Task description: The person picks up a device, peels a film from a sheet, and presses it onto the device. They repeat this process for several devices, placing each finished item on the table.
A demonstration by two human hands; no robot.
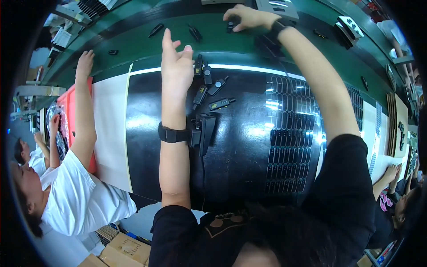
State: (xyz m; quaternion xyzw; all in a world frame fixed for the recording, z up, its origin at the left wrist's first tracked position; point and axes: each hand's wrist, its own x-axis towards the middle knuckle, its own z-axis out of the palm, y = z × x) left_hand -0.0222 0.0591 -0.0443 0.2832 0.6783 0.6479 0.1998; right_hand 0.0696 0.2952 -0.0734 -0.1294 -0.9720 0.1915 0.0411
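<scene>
Green conveyor belt sweeps across the far side from ten to two o'clock. Nearer, filling the centre, lies a glossy black mat. At eight o'clock sits a person in a white shirt, one arm extended toward the belt. Sheets of black oval labels cover the mat's three o'clock side; a red bin stands at nine. At eleven, the left hand is empty, its fingers loosely extended, with a black strap round the wrist. Between twelve and one, the right hand pinches a small black device at the belt. Five similar devices cluster on the mat toward twelve, near the left hand, some showing yellow displays.
</scene>
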